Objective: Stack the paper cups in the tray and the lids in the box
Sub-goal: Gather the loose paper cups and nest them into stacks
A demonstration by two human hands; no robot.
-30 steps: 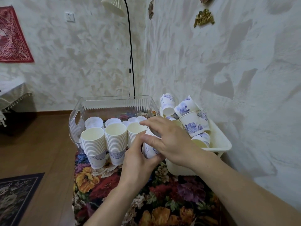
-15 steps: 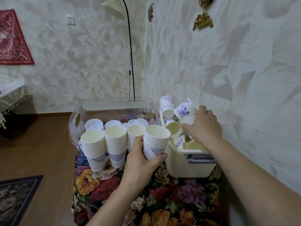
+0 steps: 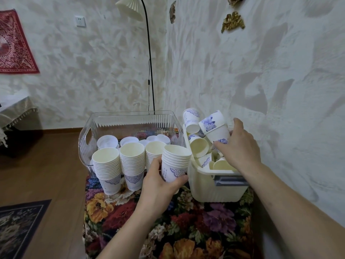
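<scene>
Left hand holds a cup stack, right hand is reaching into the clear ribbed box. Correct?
Not quite. The head view shows the left hand holding the cup stack, but the right hand reaches into the white bin of loose cups, not the clear ribbed box.

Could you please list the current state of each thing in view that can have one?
Left hand: grips a stack of cups, upright.
Right hand: in the white bin, grasping a loose cup.
Three cup stacks: upright on the cloth.
Clear tray: holds lids.

White cups (image 3: 175, 161) bear blue motifs; floral tablecloth (image 3: 186, 225).
</scene>
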